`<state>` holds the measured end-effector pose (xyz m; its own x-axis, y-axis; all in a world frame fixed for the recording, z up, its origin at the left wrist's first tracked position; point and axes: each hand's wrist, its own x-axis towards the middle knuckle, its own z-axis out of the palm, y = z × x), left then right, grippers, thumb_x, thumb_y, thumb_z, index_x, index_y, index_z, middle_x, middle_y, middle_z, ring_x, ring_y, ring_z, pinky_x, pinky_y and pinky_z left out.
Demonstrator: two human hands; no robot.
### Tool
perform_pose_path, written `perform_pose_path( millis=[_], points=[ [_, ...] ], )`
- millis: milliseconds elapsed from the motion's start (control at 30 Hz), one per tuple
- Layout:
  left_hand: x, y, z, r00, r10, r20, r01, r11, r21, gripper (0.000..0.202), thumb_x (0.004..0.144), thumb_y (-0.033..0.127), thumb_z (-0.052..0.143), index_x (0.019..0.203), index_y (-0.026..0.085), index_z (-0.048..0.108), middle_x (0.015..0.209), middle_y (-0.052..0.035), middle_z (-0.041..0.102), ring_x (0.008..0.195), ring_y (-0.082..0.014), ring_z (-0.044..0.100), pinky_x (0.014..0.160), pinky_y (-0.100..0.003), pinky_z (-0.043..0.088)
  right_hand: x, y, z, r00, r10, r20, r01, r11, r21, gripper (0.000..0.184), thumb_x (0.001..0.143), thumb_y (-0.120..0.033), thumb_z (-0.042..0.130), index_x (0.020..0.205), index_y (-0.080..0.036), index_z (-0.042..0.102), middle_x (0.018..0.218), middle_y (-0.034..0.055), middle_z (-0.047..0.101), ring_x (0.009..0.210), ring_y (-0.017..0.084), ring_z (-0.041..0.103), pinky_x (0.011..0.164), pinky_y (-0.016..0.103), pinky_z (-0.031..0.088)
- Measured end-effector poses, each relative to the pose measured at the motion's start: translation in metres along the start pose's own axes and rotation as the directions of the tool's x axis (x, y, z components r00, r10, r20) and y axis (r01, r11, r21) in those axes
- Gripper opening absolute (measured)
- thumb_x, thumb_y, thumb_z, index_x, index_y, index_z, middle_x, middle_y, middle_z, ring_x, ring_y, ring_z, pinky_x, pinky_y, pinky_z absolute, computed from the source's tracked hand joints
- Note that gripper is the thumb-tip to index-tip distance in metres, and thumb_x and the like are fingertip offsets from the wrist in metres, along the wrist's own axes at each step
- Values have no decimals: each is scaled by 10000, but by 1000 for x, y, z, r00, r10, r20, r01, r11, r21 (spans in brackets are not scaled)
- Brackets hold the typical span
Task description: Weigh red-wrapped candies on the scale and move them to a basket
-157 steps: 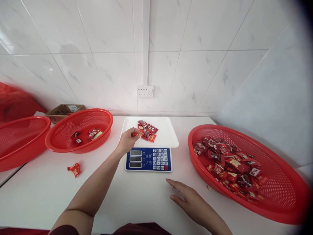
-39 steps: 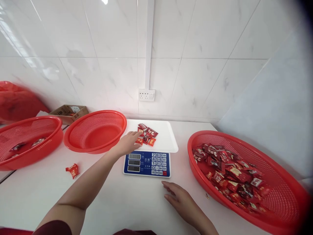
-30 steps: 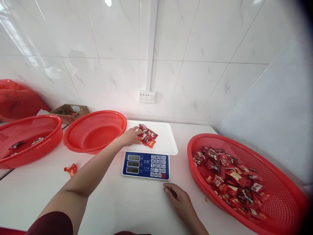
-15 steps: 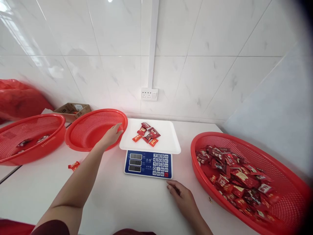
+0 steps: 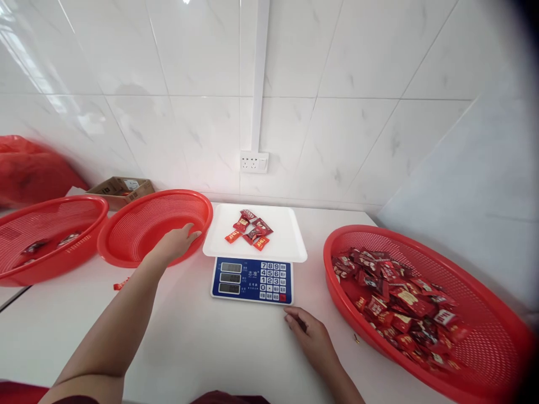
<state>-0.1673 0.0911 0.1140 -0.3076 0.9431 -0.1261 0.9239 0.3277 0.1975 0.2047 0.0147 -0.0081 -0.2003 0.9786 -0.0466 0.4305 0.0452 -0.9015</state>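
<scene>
My left hand (image 5: 177, 244) is at the right side of the middle red basket (image 5: 143, 210). Its palm lies over the rim, with the thumb and a finger showing on the inner side; the other fingers are hidden. Just below the scale (image 5: 252, 280), my right hand (image 5: 314, 339) rests on the table with fingers loosely curled in, nothing visible in them. The scale's white pan (image 5: 286, 235) holds several wrapped candies (image 5: 252, 229) in red and dark red. Its display digits are too faint to read.
A large red basket (image 5: 421, 238) of wrapped candies stands at right. Another red basket (image 5: 90, 247) with a few packets sits at left. Behind are a cardboard box (image 5: 115, 191) and red bag (image 5: 33, 171). One candy (image 5: 120, 285) lies behind my left forearm.
My left hand and the middle basket have shifted left together, leaving a wider gap to the scale pan. My right hand keeps its place, and the view has moved slightly.
</scene>
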Motion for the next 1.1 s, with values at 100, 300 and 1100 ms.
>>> perform_pose_path(
  millis=[100, 300, 1100],
  points=[
    [-5, -1, -4, 999, -33, -21, 33, 999, 7, 574, 906, 493, 261, 1375, 175, 352, 1070, -172, 650, 898, -333, 637, 666, -366, 478, 0, 1, 0, 1000, 9, -3, -9, 1000, 2, 328, 793, -443, 527, 943, -204, 694, 955, 61, 717, 885, 248, 651, 793, 350, 521],
    [-15, 25, -8, 983, 37, -182, -37, 999, 5, 520, 900, 493, 315, 1341, 225, 379, 1230, -137, 572, 1077, -324, 557, 769, -383, 473, 1, 3, 1, 1000, -1, 13, 1, 1000, -12, 323, 806, -448, 520, 940, -209, 690, 931, 57, 715, 854, 240, 648, 773, 333, 519],
    [26, 110, 31, 880, 449, -154, -457, 889, -20, 273, 899, 300, 415, 1087, 276, 612, 1051, -34, 595, 917, -196, 611, 742, -266, 468, 1, 7, 4, 1000, -20, 3, 21, 1000, -24, 303, 818, -416, 504, 943, -199, 676, 894, 54, 707, 809, 231, 639, 741, 321, 509]
  ],
)
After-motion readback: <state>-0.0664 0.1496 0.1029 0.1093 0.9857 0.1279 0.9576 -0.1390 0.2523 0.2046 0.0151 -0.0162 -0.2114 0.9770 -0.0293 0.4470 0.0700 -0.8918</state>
